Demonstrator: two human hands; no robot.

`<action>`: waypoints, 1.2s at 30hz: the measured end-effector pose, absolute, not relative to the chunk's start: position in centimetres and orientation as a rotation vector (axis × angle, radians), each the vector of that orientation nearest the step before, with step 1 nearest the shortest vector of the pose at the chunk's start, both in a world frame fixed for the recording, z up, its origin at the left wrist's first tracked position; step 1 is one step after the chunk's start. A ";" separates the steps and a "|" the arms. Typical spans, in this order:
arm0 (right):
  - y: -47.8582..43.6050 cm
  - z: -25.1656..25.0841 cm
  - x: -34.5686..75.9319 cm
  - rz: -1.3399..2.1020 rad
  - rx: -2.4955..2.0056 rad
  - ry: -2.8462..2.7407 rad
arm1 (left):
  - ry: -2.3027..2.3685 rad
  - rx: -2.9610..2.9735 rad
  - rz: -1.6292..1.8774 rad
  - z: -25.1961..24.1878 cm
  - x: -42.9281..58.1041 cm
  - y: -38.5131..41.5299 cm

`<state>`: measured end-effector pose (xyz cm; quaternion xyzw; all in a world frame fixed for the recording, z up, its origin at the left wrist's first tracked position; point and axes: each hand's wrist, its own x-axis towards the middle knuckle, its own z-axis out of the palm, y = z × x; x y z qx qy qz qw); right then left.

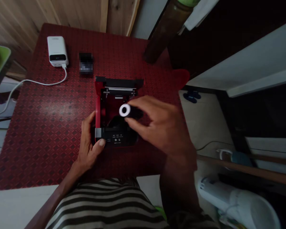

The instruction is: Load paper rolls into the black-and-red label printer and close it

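Note:
A small red-and-black thermal printer (115,138) sits on a red patterned table cover (47,127), its lid swung open toward the far side and its inner compartment showing. My right hand (159,122) holds a black roll with a white core (125,110) over that compartment, pinched between fingers and thumb. My left hand (89,140) grips the printer's near left corner, with the thumb on the front panel. The roll and my fingers hide part of the compartment.
A white power bank (57,51) with a white cable (38,82) lies at the table's far left. Next to it is a blurred black object (86,63). A dark brown cylinder (166,31) stands beyond the far right corner. A white appliance (235,200) sits low on the right.

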<state>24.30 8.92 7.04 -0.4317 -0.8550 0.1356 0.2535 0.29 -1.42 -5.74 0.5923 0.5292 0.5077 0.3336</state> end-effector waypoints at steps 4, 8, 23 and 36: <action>11.4 4.2 29.2 0.560 -1.281 -1.873 | 1.394 1.544 1.361 -5.8 0.3 -1.4; 14.7 -1.8 30.6 0.667 -1.371 -1.523 | 1.404 1.519 1.371 -5.5 0.4 -1.2; 12.3 -5.2 32.4 0.856 -1.526 -1.570 | 1.423 1.687 1.348 -6.0 -0.3 -1.1; 3.7 -4.7 30.6 0.983 -1.371 -1.727 | 1.437 1.679 1.347 -5.8 -0.2 -0.9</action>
